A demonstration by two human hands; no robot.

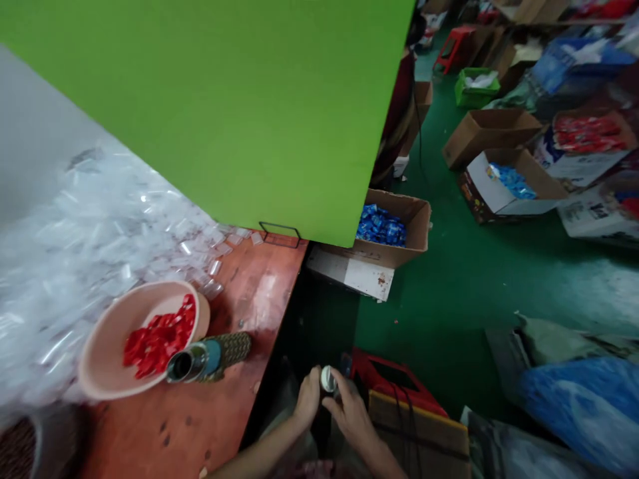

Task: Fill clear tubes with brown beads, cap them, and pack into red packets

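Bare left hand (308,397) and right hand (351,418) are holding a small white-capped cylinder (328,379), probably a bottle, between them, fingers curled around it; its long axis is hard to read. A scuffed orange wooden tabletop (269,293) is lying just left.

Head-worn view, high above and angled forward and down, close over two bare hands (349,412) at the bottom edge. Nearest, at lower left, a scuffed orange-brown wooden tabletop (200,426), seen aslant. Upper left, a flat bright-green panel (200,100), very near. Farther off toward upper right, a glossy green floor (449,299) and open brown cardboard boxes (492,136).
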